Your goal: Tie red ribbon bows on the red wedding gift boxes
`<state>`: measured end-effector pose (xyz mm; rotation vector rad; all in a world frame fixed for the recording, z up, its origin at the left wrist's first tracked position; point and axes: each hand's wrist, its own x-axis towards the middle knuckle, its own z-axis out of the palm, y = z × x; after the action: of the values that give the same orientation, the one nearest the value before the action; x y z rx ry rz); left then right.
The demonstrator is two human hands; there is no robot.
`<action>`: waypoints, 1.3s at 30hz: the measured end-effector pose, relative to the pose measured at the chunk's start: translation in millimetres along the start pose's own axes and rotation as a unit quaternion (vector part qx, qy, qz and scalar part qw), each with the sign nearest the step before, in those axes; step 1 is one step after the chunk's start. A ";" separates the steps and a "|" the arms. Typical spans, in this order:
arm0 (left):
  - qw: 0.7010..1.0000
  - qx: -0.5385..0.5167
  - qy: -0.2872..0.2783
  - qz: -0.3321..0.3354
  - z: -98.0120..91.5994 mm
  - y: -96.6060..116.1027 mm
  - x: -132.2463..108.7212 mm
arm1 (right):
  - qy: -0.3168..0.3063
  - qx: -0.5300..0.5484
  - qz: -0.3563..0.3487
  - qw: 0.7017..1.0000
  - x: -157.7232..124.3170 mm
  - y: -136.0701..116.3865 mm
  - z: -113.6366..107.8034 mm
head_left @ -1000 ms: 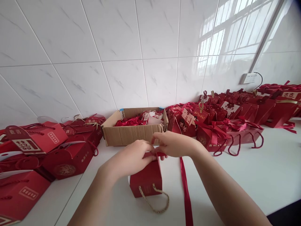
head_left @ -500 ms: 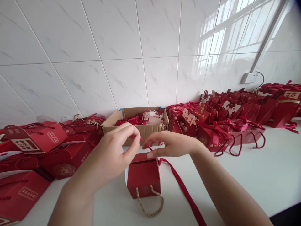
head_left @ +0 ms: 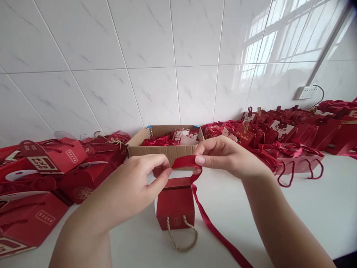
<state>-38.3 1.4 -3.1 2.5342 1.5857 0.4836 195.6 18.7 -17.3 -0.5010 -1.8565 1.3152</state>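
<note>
A small red gift box [head_left: 175, 203] with a beige rope handle [head_left: 182, 238] stands on the white counter [head_left: 292, 219] in front of me. Just above the box, my left hand [head_left: 134, 186] and my right hand [head_left: 223, 154] each pinch one end of a short stretch of red ribbon [head_left: 182, 161]. From the right-hand pinch the ribbon runs down past the box and trails over the counter toward the lower right.
An open cardboard carton [head_left: 164, 147] holding red ribbons and white tags sits against the tiled wall. Several red gift boxes [head_left: 50, 163] lie piled at the left. Several ribbon-tied boxes [head_left: 287, 137] fill the right, below a wall socket [head_left: 305, 92].
Both hands have risen from the box top and moved apart, and the ribbon is now stretched between them. The ribbon's tail has swung to the right on the counter.
</note>
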 end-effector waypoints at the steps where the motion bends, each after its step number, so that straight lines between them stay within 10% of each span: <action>1: 1.000 -0.002 -0.012 -0.012 1.2 -1.7 0.2 | 0.013 0.002 -0.015 1.000 -1.7 -1.1 0.3; 8: 0.963 0.061 -0.203 -0.165 10.4 -23.1 10.8 | 0.162 0.012 -0.148 0.976 -21.4 -14.2 -5.4; 14: 0.963 0.030 -0.239 -0.124 16.5 -23.6 20.4 | 0.235 0.128 -0.183 0.946 -25.4 -22.1 -15.6; 21: 0.977 0.039 -0.174 -0.120 29.9 -25.9 34.1 | 0.164 -0.047 0.062 0.983 8.5 12.4 4.1; 26: 0.961 0.030 -0.234 -0.142 25.1 -22.5 31.5 | 0.053 -0.227 0.214 0.949 22.6 38.4 19.0; 39: 0.947 -0.015 -0.293 -0.133 36.3 -33.4 38.4 | 0.006 -0.215 0.248 0.945 19.0 41.2 15.6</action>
<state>-39.7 53.2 -38.1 2.0988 1.6066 -0.2567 166.8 38.4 -50.2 -1.2708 -2.0934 1.1958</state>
